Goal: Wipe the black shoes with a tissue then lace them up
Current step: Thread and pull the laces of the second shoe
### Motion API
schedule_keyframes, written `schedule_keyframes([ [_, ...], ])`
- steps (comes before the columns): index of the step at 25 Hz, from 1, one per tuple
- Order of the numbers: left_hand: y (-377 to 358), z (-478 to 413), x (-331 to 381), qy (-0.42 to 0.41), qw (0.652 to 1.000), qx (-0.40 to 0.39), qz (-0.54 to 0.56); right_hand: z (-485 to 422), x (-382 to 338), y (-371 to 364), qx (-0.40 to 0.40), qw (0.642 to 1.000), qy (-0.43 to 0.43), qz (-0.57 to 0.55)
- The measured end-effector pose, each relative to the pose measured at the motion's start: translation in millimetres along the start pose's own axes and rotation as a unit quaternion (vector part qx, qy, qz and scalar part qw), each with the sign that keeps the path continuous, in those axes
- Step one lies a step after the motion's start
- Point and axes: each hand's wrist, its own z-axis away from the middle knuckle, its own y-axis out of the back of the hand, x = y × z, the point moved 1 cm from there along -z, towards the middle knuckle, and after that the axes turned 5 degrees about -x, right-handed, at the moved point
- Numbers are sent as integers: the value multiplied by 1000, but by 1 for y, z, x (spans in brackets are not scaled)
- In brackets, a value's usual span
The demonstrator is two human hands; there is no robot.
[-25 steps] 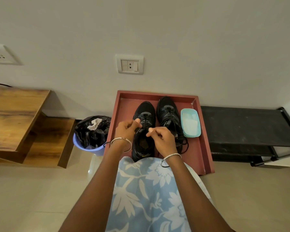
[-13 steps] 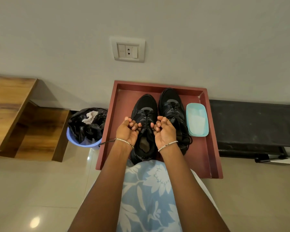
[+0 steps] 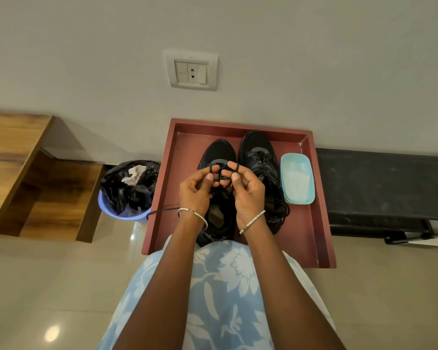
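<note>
our left hand [image 3: 196, 189] & right hand [image 3: 248, 192] both pinch the lace [image 3: 224, 176] over the shoe [image 3: 219, 151], so we shd pull evenly.

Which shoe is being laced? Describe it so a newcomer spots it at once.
Find the red tray on the floor under the wall socket. In it, the left shoe stands beside the right shoe, away from the pale blue container. Only it has the left hand and right hand holding its lace.
</note>
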Motion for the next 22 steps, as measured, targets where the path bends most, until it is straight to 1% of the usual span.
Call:
schedule_keyframes([
  [2, 2, -5, -4, 28, 999, -5, 19, -3, -1, 6, 8, 1000, -2, 23],
  [6, 1, -18, -1, 91, 993, 45, 65, -12, -2, 8, 31, 999, -20, 27],
  [9, -4, -24, 5, 121, 988, 53, 84, -20, 0, 7, 55, 997, -32, 53],
  [11, -3, -25, 5, 133, 987, 31, 83, -21, 1, 10, 63, 995, -49, 64],
  [13, 0, -27, 5, 138, 987, -9, 86, -23, 1, 9, 57, 995, -56, 60],
  [18, 2, -34, 9, 161, 972, -85, 147, -29, -2, 5, 53, 995, -86, -9],
  [20, 1, -34, 9, 169, 970, -94, 147, -29, -2, 8, 25, 997, -76, 6],
  [22, 3, -36, 8, 188, 966, -90, 154, -30, -4, 12, -30, 997, -64, 37],
])
